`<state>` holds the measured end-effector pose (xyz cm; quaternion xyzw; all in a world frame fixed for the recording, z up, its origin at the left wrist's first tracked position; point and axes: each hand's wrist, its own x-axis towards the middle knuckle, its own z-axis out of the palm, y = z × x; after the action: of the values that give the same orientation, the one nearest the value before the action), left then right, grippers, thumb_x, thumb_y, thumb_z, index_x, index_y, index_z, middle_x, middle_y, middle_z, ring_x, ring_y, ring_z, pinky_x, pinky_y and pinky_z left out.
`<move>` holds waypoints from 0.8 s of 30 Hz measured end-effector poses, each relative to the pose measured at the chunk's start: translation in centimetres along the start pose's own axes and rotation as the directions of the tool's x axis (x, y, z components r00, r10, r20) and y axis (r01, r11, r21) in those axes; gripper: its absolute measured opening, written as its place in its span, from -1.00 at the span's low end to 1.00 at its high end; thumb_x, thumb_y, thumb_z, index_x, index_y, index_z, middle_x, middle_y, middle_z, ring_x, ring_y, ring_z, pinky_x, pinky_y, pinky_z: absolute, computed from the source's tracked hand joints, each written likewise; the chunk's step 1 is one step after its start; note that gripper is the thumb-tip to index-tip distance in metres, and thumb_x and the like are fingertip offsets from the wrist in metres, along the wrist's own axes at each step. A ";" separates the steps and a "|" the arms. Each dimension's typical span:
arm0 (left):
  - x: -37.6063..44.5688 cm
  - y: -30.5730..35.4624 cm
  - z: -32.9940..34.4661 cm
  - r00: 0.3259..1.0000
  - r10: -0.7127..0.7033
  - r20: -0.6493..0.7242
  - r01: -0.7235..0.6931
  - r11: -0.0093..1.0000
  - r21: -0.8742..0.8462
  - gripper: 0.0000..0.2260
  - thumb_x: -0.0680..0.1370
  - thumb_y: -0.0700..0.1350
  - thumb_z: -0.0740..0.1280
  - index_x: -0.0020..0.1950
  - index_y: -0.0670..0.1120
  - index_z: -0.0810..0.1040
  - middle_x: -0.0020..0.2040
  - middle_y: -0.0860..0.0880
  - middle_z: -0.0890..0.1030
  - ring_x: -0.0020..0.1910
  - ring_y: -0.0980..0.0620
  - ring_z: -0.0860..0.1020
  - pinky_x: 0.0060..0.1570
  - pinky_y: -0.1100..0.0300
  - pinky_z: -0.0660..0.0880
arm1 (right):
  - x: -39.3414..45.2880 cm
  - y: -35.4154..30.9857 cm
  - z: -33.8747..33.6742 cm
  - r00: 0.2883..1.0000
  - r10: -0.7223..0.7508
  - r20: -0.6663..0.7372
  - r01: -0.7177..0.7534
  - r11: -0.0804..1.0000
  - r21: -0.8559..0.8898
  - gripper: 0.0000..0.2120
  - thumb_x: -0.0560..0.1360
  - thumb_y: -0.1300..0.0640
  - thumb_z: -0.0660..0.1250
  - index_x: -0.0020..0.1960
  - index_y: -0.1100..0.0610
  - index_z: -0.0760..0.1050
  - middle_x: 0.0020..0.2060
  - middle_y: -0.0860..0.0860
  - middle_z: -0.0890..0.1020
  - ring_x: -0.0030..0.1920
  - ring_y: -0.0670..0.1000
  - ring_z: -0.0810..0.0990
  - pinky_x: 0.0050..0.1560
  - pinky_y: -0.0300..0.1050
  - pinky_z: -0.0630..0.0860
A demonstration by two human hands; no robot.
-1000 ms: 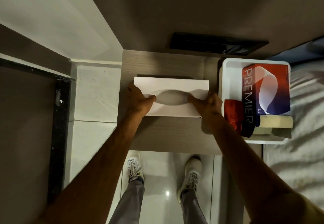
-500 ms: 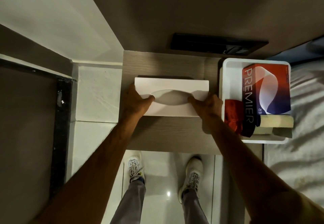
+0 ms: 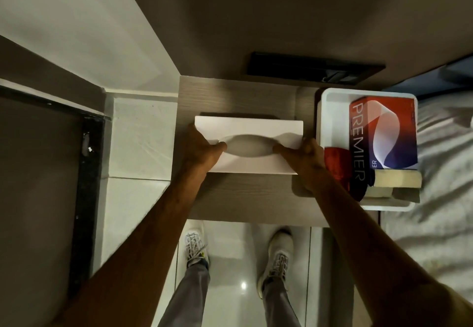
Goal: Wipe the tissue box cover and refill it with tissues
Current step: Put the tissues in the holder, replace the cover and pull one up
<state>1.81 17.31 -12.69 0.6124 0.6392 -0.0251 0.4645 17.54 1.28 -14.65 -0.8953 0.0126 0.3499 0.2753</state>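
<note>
A white tissue box cover [image 3: 248, 128] with an oval slot in its top lies on the wooden bedside table [image 3: 243, 198]. My left hand [image 3: 203, 151] grips its left end, thumb at the slot's edge. My right hand [image 3: 304, 159] grips its right end the same way. To the right, a white tray [image 3: 332, 116] holds a red, white and blue PREMIER tissue pack [image 3: 384, 132], a red cloth [image 3: 335, 165] and a pale sponge [image 3: 396, 179].
A dark panel [image 3: 314, 69] is set in the wall behind the table. A bed with white sheets [image 3: 440, 198] lies at the right. Glossy floor tiles and my two shoes show below the table's front edge. A dark door frame [image 3: 87, 185] stands at the left.
Both hands keep hold of the cover. The cover has barely shifted on the table.
</note>
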 end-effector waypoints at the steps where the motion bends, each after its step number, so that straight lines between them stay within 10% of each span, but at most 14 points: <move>1: -0.2 -0.2 0.1 1.000 0.006 0.002 -0.006 1.000 -0.001 -0.29 0.38 -0.12 0.59 0.46 -0.10 0.36 0.37 -0.13 0.52 0.37 -0.13 0.50 0.23 0.09 0.48 | 0.0 0.3 0.1 1.000 -0.011 -0.007 0.011 1.000 0.005 -0.31 0.30 -0.12 0.63 0.28 0.18 0.49 0.06 -0.03 0.54 0.02 -0.01 0.52 -0.25 -0.31 0.43; 5: 0.0 -0.8 0.2 1.000 0.006 0.029 -0.007 0.999 0.039 -0.24 0.44 -0.09 0.55 0.55 -0.12 0.24 0.46 -0.15 0.42 0.45 -0.15 0.42 0.36 0.02 0.44 | 0.0 1.2 0.7 0.999 -0.004 -0.044 0.005 1.000 0.011 -0.39 0.21 -0.26 0.63 0.03 0.10 0.53 -0.05 -0.09 0.57 0.04 0.04 0.58 -0.21 -0.25 0.52; 8: 0.6 -0.9 -0.2 0.997 0.037 0.068 -0.044 0.994 0.102 -0.23 0.48 0.00 0.51 0.56 -0.16 0.22 0.48 -0.18 0.40 0.47 -0.19 0.41 0.39 -0.03 0.43 | 0.1 1.2 1.1 1.000 -0.009 -0.021 0.009 1.000 0.021 -0.26 0.22 -0.29 0.60 0.20 0.15 0.53 0.20 0.10 0.58 0.24 0.15 0.56 0.20 0.11 0.60; 20: 1.2 -2.4 -0.7 0.981 0.171 0.092 -0.189 0.952 0.242 -0.14 0.49 0.23 0.41 0.62 -0.10 0.09 0.53 -0.19 0.31 0.49 -0.21 0.35 0.42 -0.13 0.44 | -0.4 0.5 0.9 0.999 -0.038 0.014 0.038 0.999 -0.028 -0.15 0.28 -0.30 0.57 0.39 0.16 0.44 0.34 0.15 0.48 0.36 0.20 0.48 0.32 0.19 0.52; 24: -1.3 -4.1 -1.0 0.895 0.438 0.081 -0.444 0.867 0.226 -0.26 0.64 0.04 0.29 0.66 -0.02 -0.08 0.54 -0.14 0.31 0.46 -0.12 0.39 0.41 -0.05 0.42 | -3.7 -0.3 0.7 0.838 -0.513 -0.186 0.422 0.826 -0.374 -0.43 0.50 -0.23 0.37 0.39 0.04 0.41 0.37 0.11 0.40 0.34 0.15 0.42 0.16 0.16 0.60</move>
<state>-2.25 15.91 -13.55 0.7931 0.4683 -0.0035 0.3895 14.42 1.22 -12.58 -0.9427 -0.2272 0.1387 0.2010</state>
